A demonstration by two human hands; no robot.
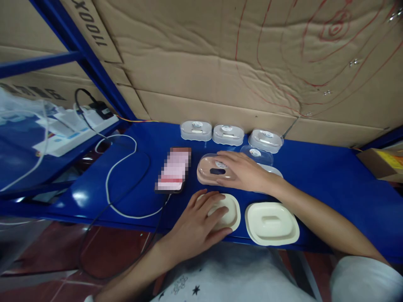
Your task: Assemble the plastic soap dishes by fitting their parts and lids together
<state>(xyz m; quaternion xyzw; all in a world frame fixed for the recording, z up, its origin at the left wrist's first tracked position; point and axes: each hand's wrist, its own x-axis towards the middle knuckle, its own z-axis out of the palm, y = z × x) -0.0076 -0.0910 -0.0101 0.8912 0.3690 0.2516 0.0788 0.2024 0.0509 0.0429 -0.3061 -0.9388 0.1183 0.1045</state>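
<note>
My right hand (241, 170) lies across the end of an oval peach-coloured case with a clear cover (206, 170). Its fingertips reach the far side and its thumb the near side. A round label and a dark opening show on that case. Just below, my left hand (203, 222) has its fingers spread over a cream oval dish (234, 209), partly hiding it; whether it presses on the dish I cannot tell. A second cream dish (272, 228) with a raised bar in its middle lies to the right. Behind my right hand are a clear cover (260, 156) and a partly hidden white piece (273, 170).
Three clear-covered white cases (228, 136) stand along the cardboard wall (189, 88). Left of my hands lies a phone (173, 170) on a white cable (108, 180). A power strip (75, 130) is at far left, a cardboard box (378, 165) at right, on the blue table (340, 188).
</note>
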